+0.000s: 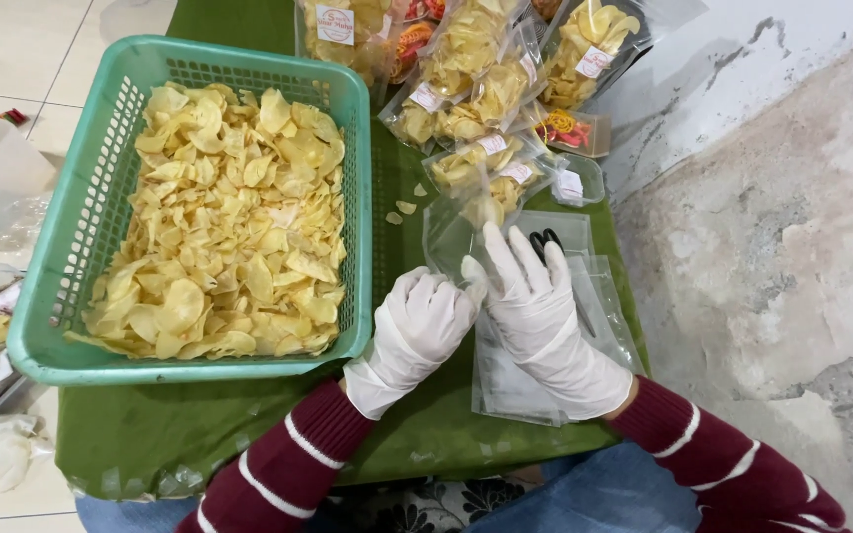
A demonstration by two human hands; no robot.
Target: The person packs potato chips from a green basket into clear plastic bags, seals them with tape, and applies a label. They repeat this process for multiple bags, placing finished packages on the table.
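Clear plastic pouches (pixel 535 380) lay in a loose stack on the green table cover (pixel 199 424), right in front of the person, and one of them, the clear pouch (pixel 451 237), stood partly lifted at the top of the stack between the two gloved hands. The left hand (pixel 425 326) was curled, its white-gloved fingers bent inward against the pouch's edge, apparently pinching the film, though the exact contact was hidden behind the knuckles. The right hand (pixel 535 296) lay flatter, fingers spread and stretched forward over the pouch and the stack beneath it, pressing rather than gripping. A black object (pixel 545 240), too covered to identify, showed just past the right fingertips.

Opening such thin film well would probably call for rubbing the two layers apart at the mouth with the left fingertips while the right hand kept the stack from sliding; gloves make that slippery, so a small, firm pinch near the rim seemed wiser than a broad pull.

Just to the left stood a teal basket (pixel 46 306) heaped with pale yellow chips (pixel 224 227), a few loose chips (pixel 402 209) lying on the cover beside it. Beyond the hands, filled labelled bags of chips (pixel 476 99) were piled toward the table's far end.
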